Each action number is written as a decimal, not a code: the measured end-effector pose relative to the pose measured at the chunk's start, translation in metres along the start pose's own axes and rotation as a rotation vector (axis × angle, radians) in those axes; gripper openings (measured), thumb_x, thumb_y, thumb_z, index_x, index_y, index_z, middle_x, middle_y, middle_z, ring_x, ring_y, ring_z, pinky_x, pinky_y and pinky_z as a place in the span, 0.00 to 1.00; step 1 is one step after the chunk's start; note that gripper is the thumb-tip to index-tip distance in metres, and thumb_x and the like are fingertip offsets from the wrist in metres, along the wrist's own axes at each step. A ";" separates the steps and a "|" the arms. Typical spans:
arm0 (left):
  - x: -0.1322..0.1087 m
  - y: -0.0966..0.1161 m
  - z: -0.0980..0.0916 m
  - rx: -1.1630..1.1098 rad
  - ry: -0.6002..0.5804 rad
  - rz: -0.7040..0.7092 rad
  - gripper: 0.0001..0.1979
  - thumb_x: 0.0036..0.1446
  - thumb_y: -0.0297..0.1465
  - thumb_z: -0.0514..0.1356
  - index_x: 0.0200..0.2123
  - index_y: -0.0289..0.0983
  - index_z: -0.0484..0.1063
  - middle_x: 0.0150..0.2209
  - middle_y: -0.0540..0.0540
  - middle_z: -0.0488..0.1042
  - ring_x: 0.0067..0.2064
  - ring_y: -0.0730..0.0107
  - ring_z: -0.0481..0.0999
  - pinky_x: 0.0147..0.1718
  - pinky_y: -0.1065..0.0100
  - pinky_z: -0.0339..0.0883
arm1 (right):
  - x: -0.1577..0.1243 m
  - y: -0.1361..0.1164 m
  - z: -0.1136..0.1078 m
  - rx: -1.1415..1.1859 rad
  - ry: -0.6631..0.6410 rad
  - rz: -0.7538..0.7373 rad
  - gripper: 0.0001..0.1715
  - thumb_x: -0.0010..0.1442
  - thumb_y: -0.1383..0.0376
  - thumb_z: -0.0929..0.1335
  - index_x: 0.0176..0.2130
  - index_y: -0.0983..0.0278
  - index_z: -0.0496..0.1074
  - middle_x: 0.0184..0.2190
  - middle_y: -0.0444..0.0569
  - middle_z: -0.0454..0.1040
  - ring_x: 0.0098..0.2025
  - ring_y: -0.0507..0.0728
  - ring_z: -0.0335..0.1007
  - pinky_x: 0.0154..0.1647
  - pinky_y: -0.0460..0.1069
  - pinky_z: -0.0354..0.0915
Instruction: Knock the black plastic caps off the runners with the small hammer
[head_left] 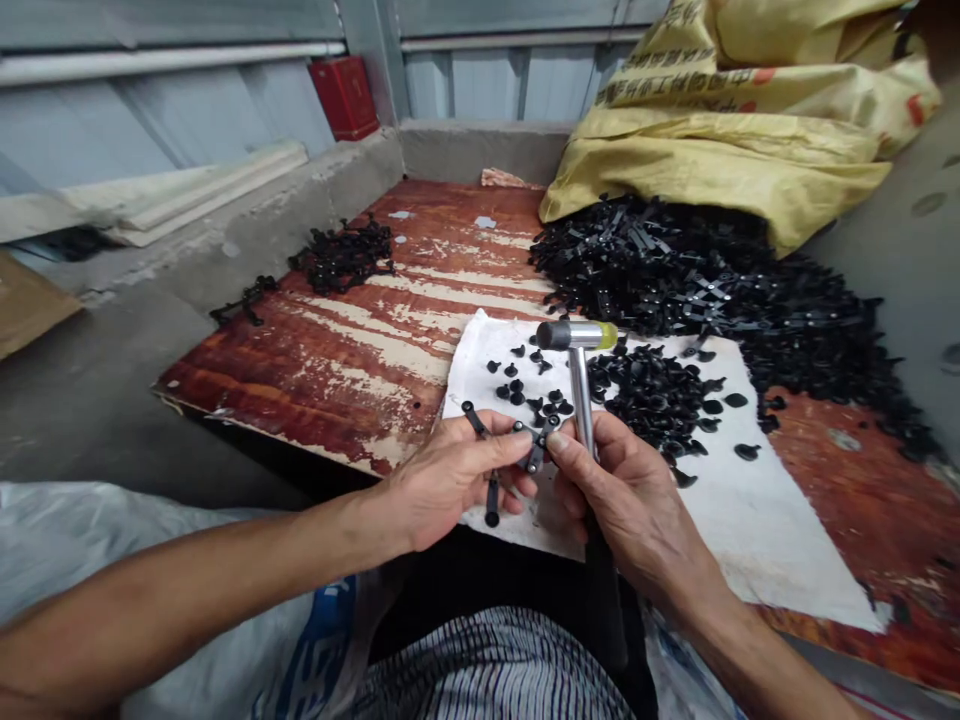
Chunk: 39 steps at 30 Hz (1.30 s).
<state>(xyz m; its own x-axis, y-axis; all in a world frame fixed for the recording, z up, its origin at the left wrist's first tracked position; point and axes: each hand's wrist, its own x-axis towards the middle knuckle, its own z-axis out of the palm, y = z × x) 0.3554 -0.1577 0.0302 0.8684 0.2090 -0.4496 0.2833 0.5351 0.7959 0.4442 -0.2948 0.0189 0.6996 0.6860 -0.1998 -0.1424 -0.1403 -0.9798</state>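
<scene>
My left hand [457, 470] is closed on a black jointed plastic part [492, 500], whose arms stick out above and below the fingers. The part's crossed links [536, 443] lie between both hands, and my right thumb and finger touch their right end. My right hand [626, 480] also grips a small mallet [581, 385], its metal shaft upright and its black and yellow-green head above the fingers. Beneath and beyond the hands, a white cloth [757, 520] bears a heap of small black round-headed pieces [652, 395], with several scattered at its left.
A large pile of black linked parts [675, 270] spills from a yellow woven sack [720, 150] at the back right. Smaller black clusters [349, 257] lie at the red board's [300, 370] back left edge. A red tin [343, 97] stands on the concrete ledge [300, 195].
</scene>
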 end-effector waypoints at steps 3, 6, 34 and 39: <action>0.004 0.008 0.001 -0.001 0.068 0.003 0.09 0.50 0.29 0.65 0.30 0.35 0.65 0.21 0.52 0.69 0.20 0.77 0.69 0.19 0.72 0.67 | -0.009 0.001 -0.010 -0.247 0.024 -0.093 0.18 0.63 0.49 0.63 0.33 0.61 0.65 0.15 0.37 0.60 0.14 0.47 0.53 0.11 0.42 0.52; 0.008 0.018 -0.007 0.058 0.133 -0.030 0.06 0.51 0.24 0.62 0.28 0.35 0.66 0.16 0.55 0.64 0.15 0.79 0.62 0.12 0.77 0.57 | -0.020 0.004 -0.030 -0.601 0.090 -0.300 0.14 0.66 0.56 0.61 0.41 0.63 0.68 0.20 0.41 0.66 0.17 0.50 0.61 0.15 0.44 0.61; 0.031 0.029 0.007 0.333 0.274 -0.137 0.11 0.56 0.19 0.61 0.26 0.33 0.63 0.19 0.54 0.65 0.12 0.90 0.51 0.11 0.80 0.37 | -0.049 0.035 -0.065 -0.674 0.276 -0.319 0.25 0.64 0.57 0.63 0.53 0.69 0.71 0.47 0.60 0.79 0.50 0.63 0.76 0.52 0.57 0.70; 0.032 0.028 0.009 0.341 0.295 -0.145 0.11 0.58 0.19 0.59 0.25 0.34 0.62 0.20 0.51 0.69 0.12 0.90 0.51 0.10 0.80 0.38 | -0.048 0.032 -0.065 -0.686 0.259 -0.334 0.24 0.64 0.57 0.63 0.53 0.68 0.71 0.47 0.60 0.79 0.49 0.63 0.77 0.51 0.56 0.72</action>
<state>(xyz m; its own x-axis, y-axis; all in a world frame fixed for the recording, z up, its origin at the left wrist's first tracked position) 0.3948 -0.1433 0.0419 0.6714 0.4024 -0.6224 0.5532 0.2868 0.7821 0.4515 -0.3791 -0.0027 0.7817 0.5933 0.1923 0.5055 -0.4221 -0.7525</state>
